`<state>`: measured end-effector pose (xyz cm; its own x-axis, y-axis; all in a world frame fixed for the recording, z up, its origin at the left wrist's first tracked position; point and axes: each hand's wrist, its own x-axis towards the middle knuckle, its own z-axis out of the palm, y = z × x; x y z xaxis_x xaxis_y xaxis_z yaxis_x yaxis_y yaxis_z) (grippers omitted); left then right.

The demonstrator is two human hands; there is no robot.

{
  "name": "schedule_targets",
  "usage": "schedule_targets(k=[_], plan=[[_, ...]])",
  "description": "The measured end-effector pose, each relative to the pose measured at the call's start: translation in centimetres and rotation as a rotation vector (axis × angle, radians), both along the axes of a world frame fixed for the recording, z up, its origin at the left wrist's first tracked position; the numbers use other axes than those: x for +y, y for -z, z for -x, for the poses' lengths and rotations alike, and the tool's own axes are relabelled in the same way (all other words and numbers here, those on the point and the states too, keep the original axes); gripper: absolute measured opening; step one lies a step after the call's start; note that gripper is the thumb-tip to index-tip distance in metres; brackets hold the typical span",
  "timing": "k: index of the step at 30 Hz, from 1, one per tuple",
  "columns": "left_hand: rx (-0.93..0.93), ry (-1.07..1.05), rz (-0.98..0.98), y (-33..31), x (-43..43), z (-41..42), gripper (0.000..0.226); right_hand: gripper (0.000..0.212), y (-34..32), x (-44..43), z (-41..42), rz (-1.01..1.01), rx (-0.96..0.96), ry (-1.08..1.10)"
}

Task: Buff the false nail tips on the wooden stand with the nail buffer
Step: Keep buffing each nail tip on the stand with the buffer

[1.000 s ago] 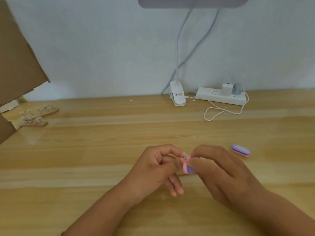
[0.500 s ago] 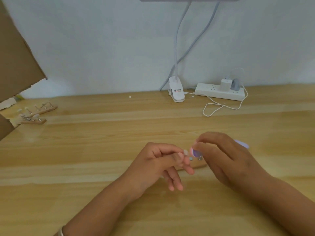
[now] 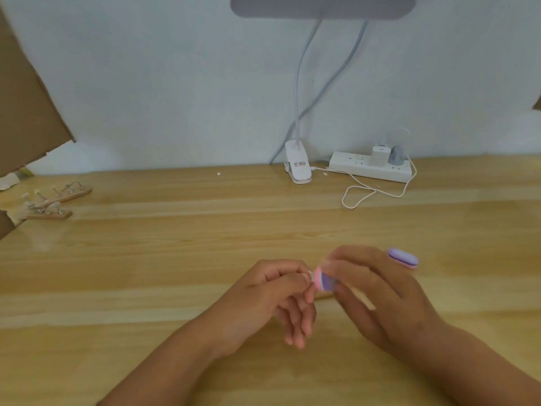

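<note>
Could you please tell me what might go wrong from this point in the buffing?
1. The purple-and-pink oval nail buffer, gripped by the right hand, works close against the left hand, which pinches the small pale false nail tip; it could scrape fingertips or flick the tip off.
2. The second purple oval buffer lies on the wooden table just behind the right hand; a wide stroke might knock it.

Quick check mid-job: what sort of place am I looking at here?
Probably a home or hobby nail-craft desk: a wooden tabletop against a plain wall, a clip-on lamp beside a power strip, and spare wooden nail stands at far left.
</note>
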<state>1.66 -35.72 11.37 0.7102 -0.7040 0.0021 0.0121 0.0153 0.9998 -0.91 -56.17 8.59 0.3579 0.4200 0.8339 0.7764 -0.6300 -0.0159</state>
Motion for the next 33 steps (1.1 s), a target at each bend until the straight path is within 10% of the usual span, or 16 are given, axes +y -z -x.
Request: schedule_targets(k=[33], plan=[[0.217,0.142,0.135,0.2,0.7,-0.7,0.022,0.028,0.4,-0.2,-0.7,0.096,-0.030,0.052]])
